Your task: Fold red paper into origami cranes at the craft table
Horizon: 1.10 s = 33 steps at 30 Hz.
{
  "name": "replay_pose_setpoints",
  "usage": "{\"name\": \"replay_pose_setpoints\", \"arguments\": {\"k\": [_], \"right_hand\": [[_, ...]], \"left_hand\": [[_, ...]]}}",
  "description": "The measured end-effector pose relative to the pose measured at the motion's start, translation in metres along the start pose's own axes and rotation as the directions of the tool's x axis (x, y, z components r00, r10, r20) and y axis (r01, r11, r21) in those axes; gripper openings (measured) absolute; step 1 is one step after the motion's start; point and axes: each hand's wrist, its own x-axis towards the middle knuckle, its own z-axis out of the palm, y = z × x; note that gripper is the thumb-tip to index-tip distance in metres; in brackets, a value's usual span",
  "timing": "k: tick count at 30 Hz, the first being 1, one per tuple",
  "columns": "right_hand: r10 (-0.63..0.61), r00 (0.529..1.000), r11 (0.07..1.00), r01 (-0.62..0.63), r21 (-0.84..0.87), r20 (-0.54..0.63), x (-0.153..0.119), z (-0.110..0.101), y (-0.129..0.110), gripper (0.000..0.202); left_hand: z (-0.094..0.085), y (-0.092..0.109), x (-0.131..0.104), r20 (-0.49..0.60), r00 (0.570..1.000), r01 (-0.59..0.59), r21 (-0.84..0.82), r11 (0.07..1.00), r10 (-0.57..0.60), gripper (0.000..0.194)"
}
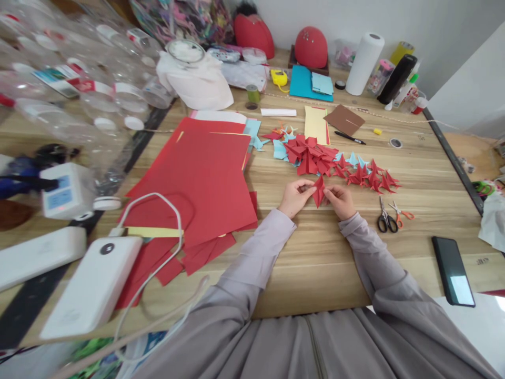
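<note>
My L grip [294, 199] & R grip [341, 202] are near-closed, pinching the red folded paper [318, 193], just my side of the red origami pile [310, 156]. Risk: uneven pull btwn them could tear or skew its creases.

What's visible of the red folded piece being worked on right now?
The red folded piece looks like paper: a narrow, pointed diamond, with tips towards and away from the person and crease lines running lengthwise. It's partly folded, matt and plain. The left hand pinches its left side, the right hand its right, just nearer the person than the pile of red folded pieces. Its underside is hidden.
</note>
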Motion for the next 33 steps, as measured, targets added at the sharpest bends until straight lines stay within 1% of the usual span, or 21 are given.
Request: {"name": "replay_pose_setpoints", "arguments": {"k": [5,9,11,15,22,28,30,33], "right_hand": [[0.005,1.000,1.000,-0.005,0.002,0.000,-0.0012,0.0026,-0.0041,0.041],[0.005,1.000,1.000,-0.006,0.019,0.016,-0.0024,0.0027,-0.0072,0.039],[0.010,1.000,0.999,-0.011,0.046,0.024,-0.0024,0.0012,-0.0068,0.037],[0.040,0.999,0.993,-0.043,0.114,0.029,-0.0014,-0.0023,-0.0027,0.036],[0.031,0.998,0.995,-0.035,0.096,0.050,-0.0005,-0.0001,-0.0011,0.036],[0.023,1.000,0.998,-0.025,0.058,0.020,-0.0013,-0.0007,-0.0034,0.035],[0.025,1.000,0.998,-0.025,0.066,0.007,-0.0018,-0.0011,-0.0045,0.034],[0.046,0.999,0.994,-0.047,0.094,0.018,-0.0019,-0.0005,-0.0059,0.034]], "left_hand": [[0.0006,0.0029,-0.0020,0.026,1.000,0.003,-0.012,1.000,-0.002,0.023],[0.0021,0.0051,-0.0042,0.089,0.996,0.030,-0.032,0.999,-0.027,0.030],[0.0027,0.0055,-0.0046,0.101,0.994,0.052,-0.059,0.997,-0.046,0.031],[0.0031,0.0066,-0.0045,0.088,0.994,0.078,-0.109,0.991,-0.068,0.032],[0.0030,0.0059,-0.0045,0.081,0.993,0.090,-0.112,0.990,-0.081,0.034],[0.0022,0.0046,-0.0040,0.065,0.997,0.050,-0.085,0.995,-0.044,0.033],[0.0020,0.0045,-0.0038,0.051,0.998,0.045,-0.083,0.996,-0.041,0.033],[0.0021,0.0039,-0.0036,0.031,0.999,0.040,-0.093,0.995,-0.037,0.032]]}}
